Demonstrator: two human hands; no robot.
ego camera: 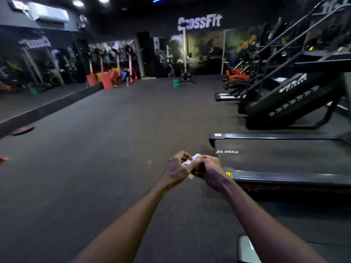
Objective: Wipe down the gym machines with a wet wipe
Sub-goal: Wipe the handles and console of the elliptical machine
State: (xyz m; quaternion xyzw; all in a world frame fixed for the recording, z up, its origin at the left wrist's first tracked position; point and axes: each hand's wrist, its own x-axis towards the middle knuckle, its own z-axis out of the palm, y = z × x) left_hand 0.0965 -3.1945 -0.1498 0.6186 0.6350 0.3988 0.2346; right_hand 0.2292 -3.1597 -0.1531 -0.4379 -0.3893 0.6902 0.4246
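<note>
Both my hands are held out in front of me over the dark rubber floor. My left hand [175, 168] and my right hand [209, 170] are close together, and both pinch a small white wet wipe [191, 160] between their curled fingers. Most of the wipe is hidden by my fingers. A black treadmill [281, 154] lies just to the right of my hands, its belt running off to the right. Beyond it stands a black stair-climber machine [296, 92] with white lettering.
A row of further machines [237, 76] runs along the right wall. A green bucket [176, 82] stands on the floor far ahead by a white pole stand. Orange pads [106, 79] lean by the mirrored left wall. A dark disc [21, 130] lies at left.
</note>
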